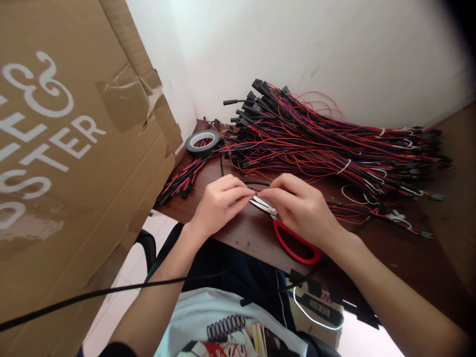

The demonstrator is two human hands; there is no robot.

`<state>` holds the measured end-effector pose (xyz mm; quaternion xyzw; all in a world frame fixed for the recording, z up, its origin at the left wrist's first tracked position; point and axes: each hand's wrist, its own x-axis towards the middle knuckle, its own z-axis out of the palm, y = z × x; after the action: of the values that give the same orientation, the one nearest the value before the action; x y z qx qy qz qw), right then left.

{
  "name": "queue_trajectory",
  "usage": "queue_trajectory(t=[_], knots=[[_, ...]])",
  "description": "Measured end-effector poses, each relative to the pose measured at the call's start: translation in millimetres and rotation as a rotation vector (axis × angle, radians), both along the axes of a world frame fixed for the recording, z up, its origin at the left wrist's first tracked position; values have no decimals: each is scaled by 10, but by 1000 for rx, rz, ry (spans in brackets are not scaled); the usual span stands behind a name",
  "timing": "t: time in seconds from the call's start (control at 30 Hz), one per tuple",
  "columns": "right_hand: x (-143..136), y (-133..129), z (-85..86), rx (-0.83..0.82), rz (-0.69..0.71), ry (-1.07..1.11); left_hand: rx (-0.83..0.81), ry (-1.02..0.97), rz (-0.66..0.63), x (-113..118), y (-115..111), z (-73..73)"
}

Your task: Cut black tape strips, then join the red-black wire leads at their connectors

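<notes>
My left hand (225,201) is closed in a pinch, its fingertips on a thin wire (256,189) above the front of the table. Opposite it, my right hand (303,206) pinches the same small stretch of wire, and the fingertips of both hands nearly meet. The fingers hide most of the wire and its ends. Scissors (297,248) with red handles lie on the table beneath my right hand, which covers part of them; their blades point toward my left hand.
Behind my hands lies a big pile of red and black cable bundles (297,129) with black connectors, some tied in white. A roll of black tape (203,142) rests on shorter wires (182,181). A large cardboard box (82,148) stands left; a black cable (92,293) crosses in front.
</notes>
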<state>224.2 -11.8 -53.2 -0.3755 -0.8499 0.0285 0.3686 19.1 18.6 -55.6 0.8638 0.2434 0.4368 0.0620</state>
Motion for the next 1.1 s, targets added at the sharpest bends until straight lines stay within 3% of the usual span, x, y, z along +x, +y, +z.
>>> queue_trajectory(t=[0.27, 0.53, 0.77, 0.93, 1.1], knots=[[91, 21, 37, -27, 9, -190, -12, 32, -35, -30, 8, -3], [175, 81, 8, 88, -16, -239, -6, 15, 0, -152, 28, 99], [235, 118, -11, 29, 1, -265, 6, 27, 10, -198, 44, 66], [238, 119, 26, -104, 42, -7, 0, 18, -20, -170, 13, 38], [93, 78, 73, -361, 43, 223, 42, 30, -75, -76, -26, 27]])
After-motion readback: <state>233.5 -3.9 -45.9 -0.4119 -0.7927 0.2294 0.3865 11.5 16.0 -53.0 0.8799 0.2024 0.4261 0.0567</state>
